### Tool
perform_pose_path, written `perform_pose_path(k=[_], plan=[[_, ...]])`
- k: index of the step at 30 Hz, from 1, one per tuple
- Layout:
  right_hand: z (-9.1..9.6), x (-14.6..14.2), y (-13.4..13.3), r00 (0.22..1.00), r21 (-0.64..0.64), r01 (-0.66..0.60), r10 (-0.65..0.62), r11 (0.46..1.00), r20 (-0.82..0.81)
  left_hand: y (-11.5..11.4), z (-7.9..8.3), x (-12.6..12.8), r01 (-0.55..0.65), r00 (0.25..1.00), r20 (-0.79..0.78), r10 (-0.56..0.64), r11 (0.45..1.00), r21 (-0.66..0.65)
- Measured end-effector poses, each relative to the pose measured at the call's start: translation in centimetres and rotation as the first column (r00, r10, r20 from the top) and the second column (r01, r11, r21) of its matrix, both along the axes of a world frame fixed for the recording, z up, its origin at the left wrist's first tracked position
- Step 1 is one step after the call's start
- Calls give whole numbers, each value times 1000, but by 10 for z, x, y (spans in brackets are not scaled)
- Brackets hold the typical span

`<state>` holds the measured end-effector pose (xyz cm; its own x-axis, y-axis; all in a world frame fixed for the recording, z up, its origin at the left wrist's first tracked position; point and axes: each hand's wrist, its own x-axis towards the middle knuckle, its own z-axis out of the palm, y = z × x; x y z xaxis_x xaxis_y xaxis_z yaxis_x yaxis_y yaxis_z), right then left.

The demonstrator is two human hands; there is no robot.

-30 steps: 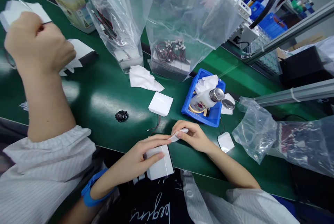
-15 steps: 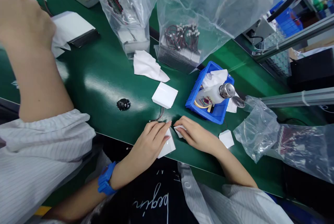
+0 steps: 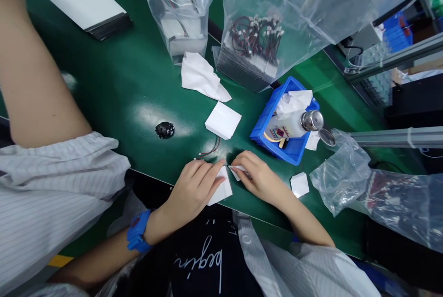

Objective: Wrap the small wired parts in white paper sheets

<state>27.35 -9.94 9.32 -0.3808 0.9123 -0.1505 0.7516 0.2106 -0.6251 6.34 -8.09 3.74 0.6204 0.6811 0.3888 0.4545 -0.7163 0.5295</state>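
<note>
My left hand (image 3: 196, 187) lies over a flat white square panel (image 3: 222, 190) at the table's front edge, its fingers gripping the panel's left side and far corner. Close on the right, my right hand (image 3: 259, 178) pinches a small folded white wipe (image 3: 237, 174) between thumb and fingers, by the panel's upper right corner. Just beyond both hands sits a white block (image 3: 223, 120) with thin dark and red wires (image 3: 212, 150) coming from its near side. A crumpled white cloth (image 3: 204, 78) lies farther back.
A blue bin (image 3: 258, 138) holds a metal-capped bottle (image 3: 287, 124) and tissue. Clear bags of wired parts (image 3: 256, 48) stand behind. A black lump (image 3: 164, 129), a small white piece (image 3: 299, 184) and a stack of white panels (image 3: 88, 4) lie around. A co-worker's arm (image 3: 41, 80) reaches in at left.
My right hand and the wipe have shifted slightly left, closer to the panel. The co-worker's hand has moved up and away from the panel stack. The view has tilted a little.
</note>
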Motion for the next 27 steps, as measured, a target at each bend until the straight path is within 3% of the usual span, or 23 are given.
perform_pose_path(k=[4,7,13,17,21,23,24,27], plan=[[0,-5,-7,977,261,-38,-19,965,213,1,-1,0,-1,1000,31,1,1000,-17],[-2,-10,-12,973,355,-38,-46,934,225,1,0,1,-12,999,52,14,999,-36],[-9,-17,-13,982,279,-18,-36,960,188,1,1,1,-28,972,229,48,996,-87],[-5,-19,-12,997,218,77,-69,973,-42,1,4,0,-2,909,411,62,989,-145],[4,-21,-9,945,116,145,-103,983,-310,-1,8,3,-41,864,484,141,977,-212],[8,-21,-9,918,45,182,-154,982,-366,0,12,6,-22,840,496,218,929,-371],[10,-20,-9,910,13,204,-184,979,-372,1,15,7,29,833,496,245,876,-481],[16,-17,-9,895,-19,254,-242,967,-375,11,26,9,260,867,463,183,628,-734]])
